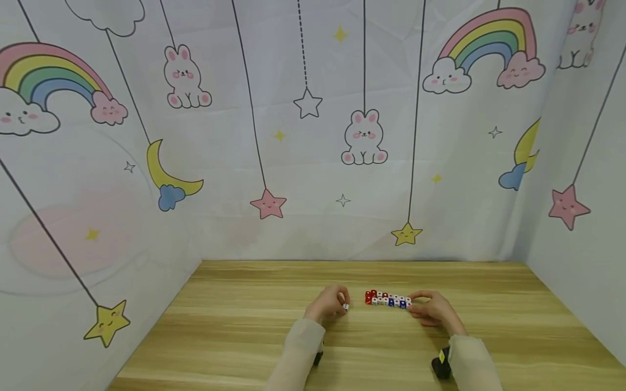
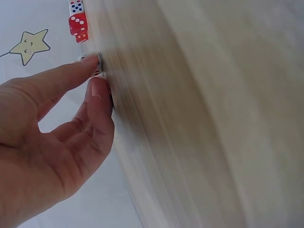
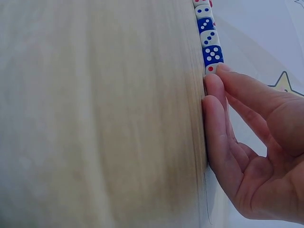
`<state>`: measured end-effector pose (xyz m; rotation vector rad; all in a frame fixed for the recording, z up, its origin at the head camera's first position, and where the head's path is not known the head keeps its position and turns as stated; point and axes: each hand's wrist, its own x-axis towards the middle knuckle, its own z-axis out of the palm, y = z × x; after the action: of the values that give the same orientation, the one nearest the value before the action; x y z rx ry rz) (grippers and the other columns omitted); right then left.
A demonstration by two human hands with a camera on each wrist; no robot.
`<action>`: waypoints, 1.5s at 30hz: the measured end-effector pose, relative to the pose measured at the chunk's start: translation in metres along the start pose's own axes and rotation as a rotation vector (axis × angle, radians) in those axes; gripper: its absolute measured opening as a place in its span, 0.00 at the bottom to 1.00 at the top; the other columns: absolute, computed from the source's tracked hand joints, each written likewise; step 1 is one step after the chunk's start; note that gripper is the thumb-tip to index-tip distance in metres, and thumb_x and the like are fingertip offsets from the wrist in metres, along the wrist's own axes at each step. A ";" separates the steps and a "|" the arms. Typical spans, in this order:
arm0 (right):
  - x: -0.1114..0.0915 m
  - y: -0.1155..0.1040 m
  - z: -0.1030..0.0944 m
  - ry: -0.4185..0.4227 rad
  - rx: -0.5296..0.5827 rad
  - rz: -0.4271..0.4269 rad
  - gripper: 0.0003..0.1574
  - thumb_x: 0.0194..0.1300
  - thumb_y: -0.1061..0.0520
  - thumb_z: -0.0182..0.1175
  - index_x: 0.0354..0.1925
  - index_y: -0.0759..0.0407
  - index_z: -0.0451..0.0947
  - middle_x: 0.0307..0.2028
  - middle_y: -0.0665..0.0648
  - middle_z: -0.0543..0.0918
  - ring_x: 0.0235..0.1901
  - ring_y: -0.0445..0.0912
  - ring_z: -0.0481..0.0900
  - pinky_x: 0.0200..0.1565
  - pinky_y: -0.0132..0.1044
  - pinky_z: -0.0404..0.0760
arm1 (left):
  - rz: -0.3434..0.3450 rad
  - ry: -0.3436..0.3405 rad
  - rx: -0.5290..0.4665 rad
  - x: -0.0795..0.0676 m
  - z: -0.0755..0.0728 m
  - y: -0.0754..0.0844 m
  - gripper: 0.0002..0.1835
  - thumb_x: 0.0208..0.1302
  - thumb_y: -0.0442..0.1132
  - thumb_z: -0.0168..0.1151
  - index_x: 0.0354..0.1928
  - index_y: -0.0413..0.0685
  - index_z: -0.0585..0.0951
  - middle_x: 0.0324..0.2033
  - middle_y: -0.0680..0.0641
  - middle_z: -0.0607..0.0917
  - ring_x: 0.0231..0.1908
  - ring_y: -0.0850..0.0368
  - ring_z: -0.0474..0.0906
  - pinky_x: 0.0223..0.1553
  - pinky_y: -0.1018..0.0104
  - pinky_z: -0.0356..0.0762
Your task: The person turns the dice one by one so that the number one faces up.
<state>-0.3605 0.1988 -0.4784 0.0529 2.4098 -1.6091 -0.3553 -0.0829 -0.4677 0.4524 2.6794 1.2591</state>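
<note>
Between thumb and forefinger, my left hand (image 1: 330,302) pinches a white die (image 1: 345,307) at the table surface, left of the other dice and apart from them. In the left wrist view, fingertips cover much of this die (image 2: 99,63). Two close rows of dice (image 1: 385,302) in white, blue and red run across the table, with red dice (image 1: 368,298) at their left end. My right hand (image 1: 435,310) is at the right end of the rows. Its thumb and forefinger pinch the end white die (image 3: 211,69), which has a red pip and touches a blue die (image 3: 213,54).
The wood-grain table (image 1: 235,315) extends on all sides of the dice. A printed cloth (image 1: 313,228) with stars, rabbits and rainbows hangs behind it and along both sides. A black wrist device (image 1: 442,366) is by the right sleeve.
</note>
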 end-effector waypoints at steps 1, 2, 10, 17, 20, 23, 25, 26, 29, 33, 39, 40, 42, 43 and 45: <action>0.000 0.000 0.000 0.000 0.001 -0.002 0.26 0.52 0.62 0.63 0.51 0.67 0.70 0.16 0.46 0.80 0.19 0.37 0.77 0.19 0.32 0.76 | 0.001 0.004 -0.001 0.000 0.000 0.000 0.11 0.42 0.17 0.58 0.29 0.34 0.77 0.18 0.48 0.75 0.15 0.62 0.63 0.12 0.75 0.59; 0.000 0.000 0.000 0.001 0.000 -0.004 0.26 0.52 0.62 0.63 0.50 0.67 0.70 0.16 0.46 0.79 0.19 0.37 0.77 0.19 0.32 0.76 | 0.001 0.008 -0.004 0.000 0.000 -0.001 0.10 0.43 0.17 0.59 0.28 0.35 0.77 0.18 0.48 0.75 0.15 0.62 0.63 0.13 0.75 0.60; 0.000 0.001 -0.001 -0.014 0.020 -0.028 0.27 0.52 0.63 0.62 0.51 0.68 0.70 0.18 0.47 0.81 0.20 0.37 0.78 0.20 0.33 0.77 | -0.020 0.029 -0.025 -0.004 -0.004 0.000 0.05 0.55 0.31 0.60 0.32 0.35 0.78 0.24 0.41 0.81 0.21 0.57 0.73 0.16 0.70 0.66; -0.002 0.000 -0.001 -0.019 0.018 -0.030 0.26 0.53 0.63 0.62 0.51 0.69 0.69 0.18 0.47 0.81 0.20 0.37 0.78 0.20 0.32 0.77 | -0.023 0.025 -0.033 -0.005 -0.004 -0.001 0.06 0.51 0.28 0.62 0.32 0.34 0.78 0.24 0.41 0.81 0.20 0.59 0.71 0.16 0.71 0.66; -0.002 0.000 -0.001 -0.025 0.024 -0.030 0.26 0.53 0.64 0.62 0.51 0.69 0.69 0.18 0.47 0.81 0.20 0.37 0.78 0.20 0.32 0.77 | -0.037 0.007 -0.034 -0.005 -0.005 -0.001 0.06 0.49 0.28 0.64 0.31 0.35 0.79 0.24 0.43 0.81 0.20 0.59 0.70 0.16 0.72 0.66; -0.001 0.001 -0.001 -0.021 0.022 -0.031 0.26 0.53 0.63 0.62 0.51 0.69 0.69 0.18 0.47 0.80 0.20 0.37 0.78 0.20 0.32 0.77 | -0.048 -0.007 -0.039 -0.004 -0.005 -0.002 0.06 0.47 0.27 0.65 0.30 0.35 0.80 0.22 0.45 0.79 0.19 0.61 0.68 0.15 0.73 0.65; -0.001 0.001 -0.001 -0.015 0.014 -0.032 0.26 0.53 0.63 0.62 0.51 0.69 0.69 0.18 0.47 0.80 0.20 0.37 0.78 0.20 0.32 0.77 | -0.050 -0.013 -0.046 -0.005 -0.005 -0.001 0.06 0.46 0.26 0.65 0.30 0.35 0.80 0.21 0.46 0.78 0.19 0.61 0.67 0.15 0.73 0.64; -0.001 0.001 -0.001 -0.011 0.011 -0.032 0.26 0.52 0.63 0.62 0.51 0.69 0.70 0.18 0.46 0.80 0.20 0.37 0.78 0.20 0.32 0.77 | -0.050 -0.015 -0.052 -0.005 -0.005 0.000 0.07 0.45 0.25 0.65 0.30 0.34 0.80 0.20 0.46 0.77 0.18 0.62 0.66 0.15 0.73 0.64; -0.001 0.000 -0.001 -0.005 0.002 -0.033 0.26 0.52 0.63 0.63 0.51 0.68 0.70 0.18 0.46 0.79 0.20 0.37 0.78 0.20 0.32 0.77 | -0.047 -0.015 -0.054 -0.005 -0.005 0.001 0.08 0.44 0.24 0.65 0.30 0.33 0.80 0.20 0.48 0.76 0.18 0.62 0.66 0.15 0.74 0.63; -0.002 0.000 -0.001 -0.001 0.006 -0.031 0.26 0.52 0.63 0.63 0.50 0.68 0.70 0.17 0.46 0.79 0.20 0.37 0.77 0.20 0.32 0.77 | -0.045 -0.009 -0.052 -0.006 -0.005 0.001 0.09 0.42 0.20 0.64 0.30 0.32 0.80 0.19 0.49 0.74 0.18 0.63 0.65 0.14 0.75 0.63; -0.002 0.000 -0.001 -0.012 0.015 -0.033 0.26 0.52 0.63 0.62 0.50 0.69 0.70 0.18 0.46 0.80 0.20 0.37 0.78 0.20 0.32 0.77 | -0.045 0.004 -0.044 -0.006 -0.005 0.000 0.09 0.42 0.19 0.63 0.29 0.32 0.80 0.19 0.50 0.72 0.17 0.62 0.65 0.14 0.75 0.62; -0.002 0.000 -0.001 -0.013 0.015 -0.034 0.26 0.52 0.63 0.62 0.51 0.69 0.69 0.18 0.46 0.80 0.20 0.37 0.78 0.20 0.32 0.77 | -0.044 0.005 -0.043 -0.006 -0.004 0.000 0.09 0.42 0.20 0.64 0.29 0.33 0.80 0.19 0.51 0.72 0.17 0.62 0.64 0.14 0.75 0.62; -0.002 0.000 -0.001 -0.005 0.022 -0.026 0.26 0.52 0.63 0.62 0.50 0.68 0.70 0.17 0.47 0.80 0.20 0.37 0.78 0.20 0.32 0.77 | -0.044 0.006 -0.047 -0.005 -0.004 -0.001 0.08 0.43 0.21 0.64 0.28 0.33 0.80 0.18 0.51 0.72 0.17 0.62 0.64 0.14 0.74 0.62; -0.002 0.000 -0.001 -0.007 0.019 -0.028 0.26 0.52 0.63 0.62 0.50 0.69 0.70 0.18 0.47 0.80 0.20 0.37 0.78 0.20 0.32 0.77 | -0.044 0.007 -0.050 -0.005 -0.004 0.000 0.08 0.43 0.21 0.64 0.28 0.34 0.80 0.18 0.51 0.72 0.17 0.62 0.64 0.14 0.74 0.62; -0.002 0.000 -0.001 -0.011 0.014 -0.031 0.26 0.53 0.63 0.62 0.50 0.69 0.70 0.18 0.47 0.80 0.20 0.37 0.78 0.20 0.32 0.77 | -0.048 0.009 -0.056 -0.006 -0.004 0.000 0.07 0.44 0.22 0.64 0.28 0.35 0.80 0.19 0.50 0.72 0.17 0.61 0.64 0.14 0.73 0.62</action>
<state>-0.3589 0.1998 -0.4780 0.0094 2.4026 -1.6359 -0.3507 -0.0873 -0.4649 0.3730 2.6379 1.3226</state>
